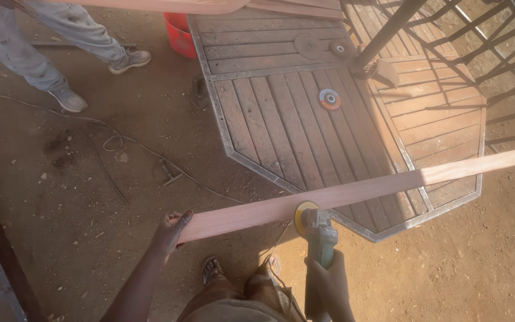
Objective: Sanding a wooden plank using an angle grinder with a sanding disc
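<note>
Long reddish plank (pixel 353 189) held level; grinder (pixel 317 229) against its edge

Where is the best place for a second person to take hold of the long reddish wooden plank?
Probably at the free far end of the long reddish wooden plank, near its sunlit tip, coming from the right. The left hand holds the near end; the green angle grinder in the right hand works the middle.

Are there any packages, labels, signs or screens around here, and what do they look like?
No packages, signs or screens show; only labels.
Grinding disc: lies on the slatted wooden panel; round, with a red, blue and white ring label around its hole.
Smaller disc: farther up the panel; round, dark, its centre label too small to tell.
Red bucket: at the panel's far corner; no label visible.
</note>
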